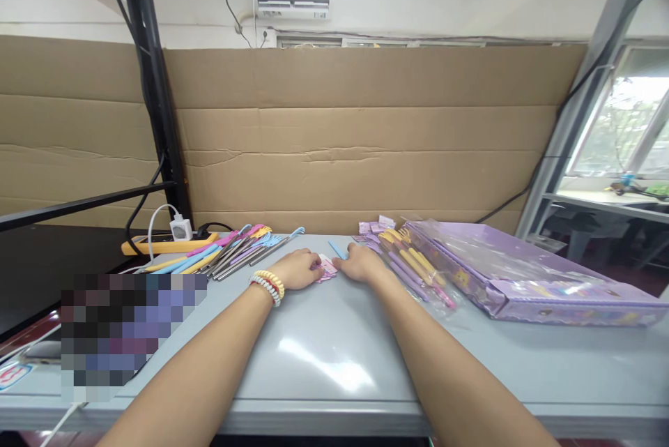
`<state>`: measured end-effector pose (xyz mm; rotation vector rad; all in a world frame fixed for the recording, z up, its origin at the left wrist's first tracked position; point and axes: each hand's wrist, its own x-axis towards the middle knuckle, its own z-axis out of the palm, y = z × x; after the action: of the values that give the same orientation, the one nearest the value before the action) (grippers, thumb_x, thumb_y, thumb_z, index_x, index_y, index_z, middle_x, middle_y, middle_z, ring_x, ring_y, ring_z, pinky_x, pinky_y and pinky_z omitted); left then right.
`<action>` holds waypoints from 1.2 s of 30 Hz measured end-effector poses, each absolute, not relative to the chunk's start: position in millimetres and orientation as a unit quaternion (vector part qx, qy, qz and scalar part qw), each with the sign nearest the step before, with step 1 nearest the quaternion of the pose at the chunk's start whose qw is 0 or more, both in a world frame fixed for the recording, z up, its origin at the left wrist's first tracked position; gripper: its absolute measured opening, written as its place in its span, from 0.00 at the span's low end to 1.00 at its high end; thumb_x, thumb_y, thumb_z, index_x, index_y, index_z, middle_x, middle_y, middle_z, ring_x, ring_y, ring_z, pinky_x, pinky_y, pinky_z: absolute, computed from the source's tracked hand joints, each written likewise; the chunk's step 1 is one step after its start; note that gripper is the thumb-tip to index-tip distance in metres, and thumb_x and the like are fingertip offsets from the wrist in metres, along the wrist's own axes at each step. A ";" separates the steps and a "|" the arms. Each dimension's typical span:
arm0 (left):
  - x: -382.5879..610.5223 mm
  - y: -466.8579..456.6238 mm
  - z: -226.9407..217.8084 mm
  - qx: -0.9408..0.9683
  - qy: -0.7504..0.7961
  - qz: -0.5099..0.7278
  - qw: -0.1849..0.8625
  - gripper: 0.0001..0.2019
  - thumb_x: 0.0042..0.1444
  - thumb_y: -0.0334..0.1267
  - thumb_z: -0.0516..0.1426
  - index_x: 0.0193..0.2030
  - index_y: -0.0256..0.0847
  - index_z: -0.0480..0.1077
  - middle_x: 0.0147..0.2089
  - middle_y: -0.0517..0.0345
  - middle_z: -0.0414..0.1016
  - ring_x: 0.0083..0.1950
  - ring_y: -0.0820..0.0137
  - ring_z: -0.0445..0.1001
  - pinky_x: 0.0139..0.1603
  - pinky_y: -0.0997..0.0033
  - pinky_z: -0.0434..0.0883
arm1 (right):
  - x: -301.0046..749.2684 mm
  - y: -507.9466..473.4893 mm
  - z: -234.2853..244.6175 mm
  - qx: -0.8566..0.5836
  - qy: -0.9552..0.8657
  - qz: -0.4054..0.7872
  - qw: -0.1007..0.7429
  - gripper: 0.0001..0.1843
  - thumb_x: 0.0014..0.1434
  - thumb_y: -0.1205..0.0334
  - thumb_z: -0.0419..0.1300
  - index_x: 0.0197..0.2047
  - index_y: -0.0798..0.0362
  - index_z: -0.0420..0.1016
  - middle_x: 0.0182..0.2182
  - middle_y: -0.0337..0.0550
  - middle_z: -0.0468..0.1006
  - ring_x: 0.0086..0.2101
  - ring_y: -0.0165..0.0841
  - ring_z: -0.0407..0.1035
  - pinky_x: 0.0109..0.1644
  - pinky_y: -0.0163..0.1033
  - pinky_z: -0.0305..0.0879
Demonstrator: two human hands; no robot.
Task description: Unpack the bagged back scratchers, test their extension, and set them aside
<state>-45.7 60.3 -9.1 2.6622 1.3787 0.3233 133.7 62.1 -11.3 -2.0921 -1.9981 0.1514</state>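
Note:
A small pile of pink printed cards (327, 268) lies on the grey tabletop between my two hands. My left hand (299, 268), with coiled bands at its wrist, has its fingers curled at the left edge of the cards, gripping some of them. Close on the other side is my right hand (363, 263), its fingers closed around a slim light blue piece (337, 249) that sticks out past the thumb. The far end of that piece is hidden by the hand.
Metal-shafted utensils with coloured handles (230, 255) lie in a heap to the left, by a yellow power strip (164, 244). On the right are bagged forks (412, 262), more small cards (373, 226) and a lilac box (569, 307) under clear plastic. Cardboard (360, 133) walls the back.

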 end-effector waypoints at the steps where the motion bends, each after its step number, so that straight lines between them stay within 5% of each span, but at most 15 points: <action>1: -45.7 60.6 -9.3 0.881 0.456 0.108 0.063 0.20 0.55 0.48 0.47 0.46 0.40 0.70 0.47 0.48 0.70 0.47 0.61 0.69 0.49 0.66 0.64 | 134.7 63.6 -11.1 -0.719 -0.683 0.053 0.119 0.35 0.50 0.40 0.51 0.52 0.59 0.66 0.47 0.59 0.72 0.47 0.47 0.68 0.43 0.43 0.62; 10: -45.8 61.7 -10.3 0.884 0.451 0.110 0.055 0.20 0.55 0.49 0.46 0.45 0.40 0.70 0.46 0.47 0.71 0.47 0.61 0.70 0.48 0.66 0.65 | 147.4 67.8 -3.9 -0.706 -0.698 0.098 0.071 0.39 0.43 0.37 0.56 0.50 0.58 0.70 0.49 0.58 0.71 0.47 0.47 0.67 0.42 0.42 0.61; 18: -46.3 62.1 -9.9 0.882 0.456 0.105 0.056 0.19 0.55 0.48 0.47 0.44 0.41 0.70 0.47 0.49 0.70 0.48 0.62 0.69 0.49 0.67 0.65 | 154.3 54.6 -19.4 -0.673 -0.731 0.046 0.101 0.36 0.48 0.35 0.51 0.49 0.56 0.69 0.44 0.57 0.74 0.43 0.46 0.69 0.40 0.41 0.60; 27: -48.0 63.9 -11.7 0.889 0.444 0.103 0.045 0.20 0.55 0.49 0.45 0.45 0.42 0.70 0.47 0.49 0.71 0.47 0.62 0.70 0.48 0.67 0.65 | 164.8 47.2 -1.4 -0.676 -0.695 -0.038 0.242 0.22 0.54 0.55 0.52 0.49 0.57 0.70 0.46 0.53 0.74 0.47 0.41 0.66 0.48 0.38 0.57; 36: -47.7 63.4 -10.6 0.894 0.436 0.098 0.044 0.20 0.56 0.48 0.45 0.46 0.41 0.70 0.46 0.48 0.70 0.47 0.62 0.69 0.48 0.66 0.65 | 195.2 44.0 6.2 -0.792 -0.574 -0.057 0.199 0.21 0.53 0.57 0.53 0.46 0.61 0.72 0.45 0.64 0.71 0.50 0.51 0.62 0.47 0.48 0.61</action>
<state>-47.7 63.4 -10.6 2.7306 1.3322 0.2980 195.2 44.0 6.2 -2.2149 -1.6056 -0.1595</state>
